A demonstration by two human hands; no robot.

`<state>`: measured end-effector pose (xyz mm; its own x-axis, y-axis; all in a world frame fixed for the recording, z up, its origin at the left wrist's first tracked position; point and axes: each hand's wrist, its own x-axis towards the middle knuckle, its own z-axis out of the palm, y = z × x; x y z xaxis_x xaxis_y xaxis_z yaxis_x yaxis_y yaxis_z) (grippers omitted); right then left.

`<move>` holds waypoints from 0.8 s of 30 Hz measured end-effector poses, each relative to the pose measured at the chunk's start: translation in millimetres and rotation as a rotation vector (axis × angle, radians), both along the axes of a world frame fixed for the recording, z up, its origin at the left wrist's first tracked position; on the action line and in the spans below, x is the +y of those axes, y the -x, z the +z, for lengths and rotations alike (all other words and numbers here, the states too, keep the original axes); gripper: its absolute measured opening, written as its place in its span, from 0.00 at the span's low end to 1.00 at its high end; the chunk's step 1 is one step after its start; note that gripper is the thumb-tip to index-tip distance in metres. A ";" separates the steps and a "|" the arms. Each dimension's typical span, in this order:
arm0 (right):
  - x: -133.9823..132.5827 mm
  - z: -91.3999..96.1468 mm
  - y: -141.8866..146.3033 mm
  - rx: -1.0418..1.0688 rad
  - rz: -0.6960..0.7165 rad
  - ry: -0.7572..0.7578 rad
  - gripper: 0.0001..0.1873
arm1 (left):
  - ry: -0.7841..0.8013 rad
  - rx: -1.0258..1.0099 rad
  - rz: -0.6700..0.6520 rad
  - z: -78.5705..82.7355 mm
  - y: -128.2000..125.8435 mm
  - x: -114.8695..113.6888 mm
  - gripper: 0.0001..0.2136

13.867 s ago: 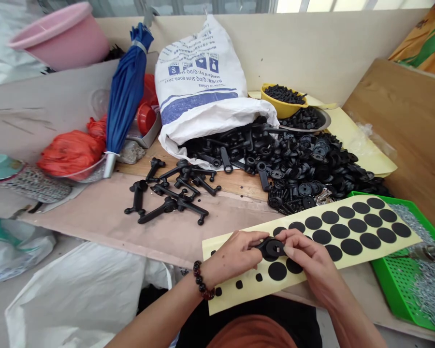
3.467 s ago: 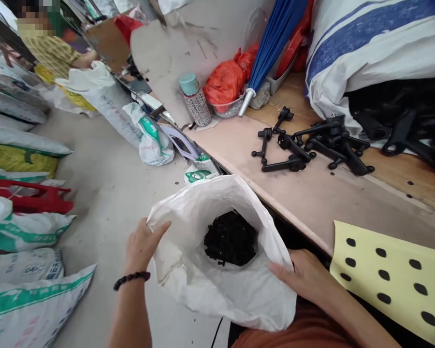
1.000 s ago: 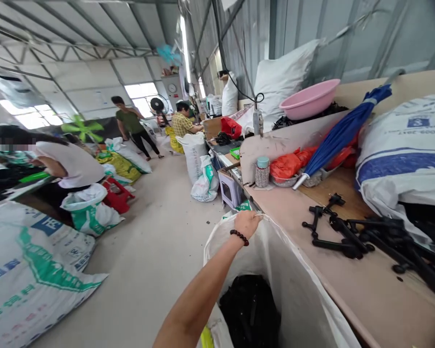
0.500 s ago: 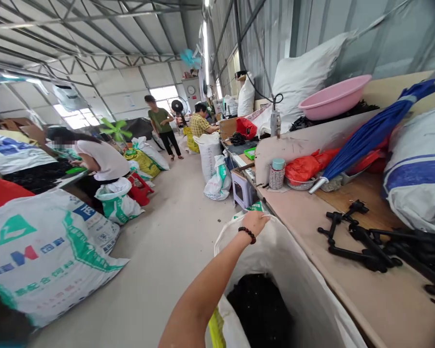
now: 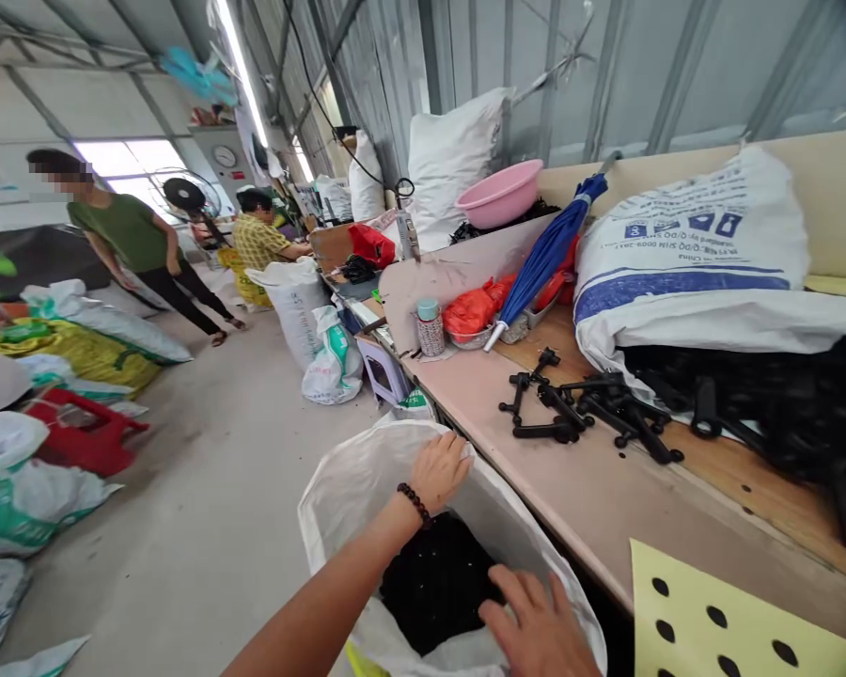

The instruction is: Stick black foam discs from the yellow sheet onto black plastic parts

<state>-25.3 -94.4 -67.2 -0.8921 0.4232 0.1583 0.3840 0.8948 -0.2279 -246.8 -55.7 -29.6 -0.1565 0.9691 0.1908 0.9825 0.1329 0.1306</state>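
Note:
A white woven sack (image 5: pixel 345 470) stands open beside the workbench, with a mass of small black pieces (image 5: pixel 437 588) deep inside; they are too dark to make out singly. My left hand (image 5: pixel 441 470), a beaded bracelet at its wrist, has its fingers closed over the sack's far rim on the bench side. At the near right of the mouth is my right hand (image 5: pixel 540 621), open with fingers spread over the sack's inside. Its lower part runs out of the picture.
Black plastic rods (image 5: pixel 578 414) lie on the bench (image 5: pixel 508 451) near a large printed sack (image 5: pixel 691 244). A blue umbrella (image 5: pixel 550 254), pink basin (image 5: pixel 500 196) and dotted yellow sheet (image 5: pixel 683 630) are also there. A person (image 5: pixel 137 235) stands in the aisle; another (image 5: pixel 260 235) sits beyond.
The view has swung right. My right hand has come into view at the sack's near side. My left hand is still at the far rim, now with its back more turned up.

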 end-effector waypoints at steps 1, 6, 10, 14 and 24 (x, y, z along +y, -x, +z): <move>3.3 -2.3 -4.3 -0.005 -0.020 -0.033 0.11 | 0.013 0.013 -0.003 -4.0 0.4 -0.1 0.10; 10.8 -0.8 -15.5 -0.089 -0.044 0.068 0.20 | 0.040 0.072 0.011 -15.7 1.2 9.7 0.10; 18.5 11.7 -10.4 -0.178 -0.096 0.298 0.33 | 0.057 0.112 0.011 -22.8 3.3 13.7 0.11; 25.4 20.5 -5.4 -0.211 -0.200 0.459 0.35 | 0.100 0.128 -0.029 -28.8 10.4 3.6 0.12; 31.9 21.5 -1.8 -0.245 -0.292 0.624 0.38 | 0.200 0.136 -0.022 -50.1 25.2 20.8 0.13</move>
